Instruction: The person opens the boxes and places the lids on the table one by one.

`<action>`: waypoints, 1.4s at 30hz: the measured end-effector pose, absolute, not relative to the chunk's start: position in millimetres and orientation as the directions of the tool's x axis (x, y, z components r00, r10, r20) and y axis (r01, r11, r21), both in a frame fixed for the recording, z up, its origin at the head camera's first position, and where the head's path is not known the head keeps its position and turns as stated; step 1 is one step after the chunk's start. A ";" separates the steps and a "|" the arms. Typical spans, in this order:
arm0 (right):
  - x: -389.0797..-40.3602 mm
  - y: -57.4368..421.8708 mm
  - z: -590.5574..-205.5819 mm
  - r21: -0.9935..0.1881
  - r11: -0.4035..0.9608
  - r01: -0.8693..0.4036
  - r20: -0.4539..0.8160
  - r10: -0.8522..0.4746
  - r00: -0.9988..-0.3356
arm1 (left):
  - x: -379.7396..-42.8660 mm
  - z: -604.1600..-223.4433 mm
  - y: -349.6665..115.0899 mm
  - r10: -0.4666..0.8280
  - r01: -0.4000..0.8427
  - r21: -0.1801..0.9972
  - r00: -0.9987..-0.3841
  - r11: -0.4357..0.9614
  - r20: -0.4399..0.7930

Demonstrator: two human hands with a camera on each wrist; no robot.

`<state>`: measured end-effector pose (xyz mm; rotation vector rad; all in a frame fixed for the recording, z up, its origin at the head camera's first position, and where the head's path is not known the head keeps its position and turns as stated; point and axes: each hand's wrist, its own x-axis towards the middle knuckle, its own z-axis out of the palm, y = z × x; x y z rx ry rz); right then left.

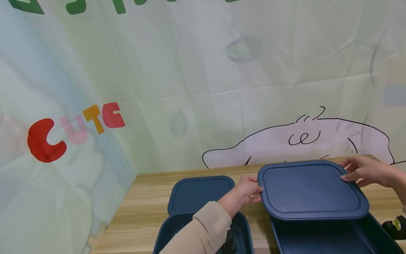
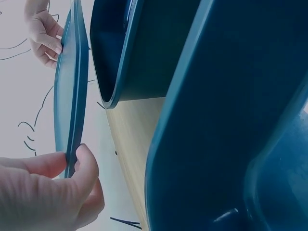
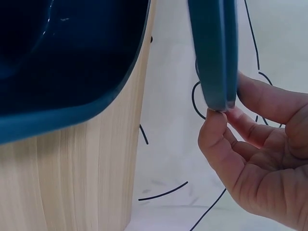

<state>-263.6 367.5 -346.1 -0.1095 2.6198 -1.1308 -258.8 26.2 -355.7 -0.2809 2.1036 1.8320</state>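
Observation:
A dark blue rounded rectangular lid [image 1: 312, 190] is held up between both hands, above an open box [image 1: 320, 237] of the same colour. My left hand [image 1: 243, 192] pinches its left edge. In the left wrist view the thumb and fingers of the left hand [image 2: 57, 192] grip the lid's rim from both sides. At the opposite end, my right hand [image 1: 364, 171] holds the lid's far right corner. The right wrist view shows the right hand [image 3: 267, 149] with thumb and fingertips on the lid's edge [image 3: 216, 62]. Part of the box lies hidden under the lid.
A second open blue box [image 1: 247, 234] stands to the left, partly behind the left sleeve [image 1: 203, 227]. Behind it lies another blue lid [image 1: 200, 192] on the wooden table [image 1: 136, 211]. A black strap-like item [image 1: 393, 227] shows at the right edge. A printed cloth [image 1: 190, 106] hangs behind.

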 end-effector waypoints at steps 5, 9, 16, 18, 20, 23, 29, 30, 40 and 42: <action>-266.1 366.6 -345.4 -0.722 0.691 0.032 -0.227 -0.193 -0.955 | -260.2 -358.0 25.9 0.077 -0.354 0.924 -0.927 0.145 -0.367; -268.7 366.6 -345.6 -0.730 0.683 0.034 -0.228 -0.197 -0.954 | -262.0 -357.6 25.9 0.072 -0.356 0.923 -0.927 0.145 -0.368; -272.1 367.1 -348.2 -0.758 0.651 0.037 -0.218 -0.200 -0.955 | -265.9 -358.4 25.7 0.089 -0.345 0.931 -0.930 0.117 -0.356; -273.1 367.0 -349.5 -0.766 0.642 0.033 -0.213 -0.205 -0.955 | -266.0 -358.0 25.4 0.090 -0.345 0.932 -0.930 0.112 -0.355; -274.2 367.0 -350.4 -0.772 0.634 0.033 -0.211 -0.207 -0.955 | -266.0 -357.7 25.4 0.090 -0.345 0.933 -0.931 0.106 -0.354; -276.3 367.2 -350.7 -0.778 0.626 0.040 -0.220 -0.212 -0.952 | -266.5 -357.3 25.5 0.080 -0.349 0.931 -0.930 0.105 -0.358; -280.6 368.0 -352.0 -0.785 0.618 0.049 -0.227 -0.213 -0.951 | -272.9 -359.3 28.0 0.061 -0.348 0.931 -0.933 0.108 -0.356; -281.1 368.0 -352.3 -0.784 0.619 0.054 -0.228 -0.206 -0.952 | -273.9 -359.5 28.2 0.059 -0.348 0.931 -0.933 0.106 -0.356; -284.6 369.1 -352.8 -0.796 0.605 0.030 -0.217 -0.239 -0.947 | -281.6 -361.7 27.2 0.070 -0.341 0.936 -0.935 0.085 -0.347; -284.9 368.8 -353.6 -0.799 0.600 0.031 -0.218 -0.241 -0.946 | -287.8 -368.9 27.8 0.081 -0.335 0.939 -0.937 0.071 -0.340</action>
